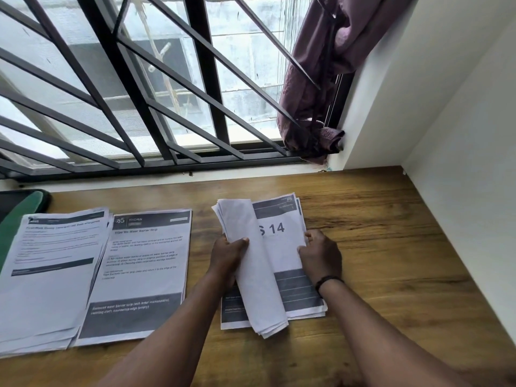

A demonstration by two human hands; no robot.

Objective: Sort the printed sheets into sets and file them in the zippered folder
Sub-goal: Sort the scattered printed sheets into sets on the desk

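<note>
Fabric of a dark green folder [19,210] pokes in at the far left of the wooden desk [377,247], mostly cut off by the frame edge, so no zipper can be made out. Beside it lies a thick stack of printed sheets [53,275], its small text too blurred to read, and overlapping that stack's right edge sits a second pile [139,275] headed "KITCHEN". Further right, the left hand [227,256] clamps a bundle of sheets [255,269] folded back blank side up — thumb on top, the other fingers hidden beneath. That bundle covers part of the third pile [290,263], where only "14" and a fragment of a letter show. The right hand [321,254] pinches this pile's right edge, fingertips curled onto the paper; a dark band [328,282] circles its wrist.
</note>
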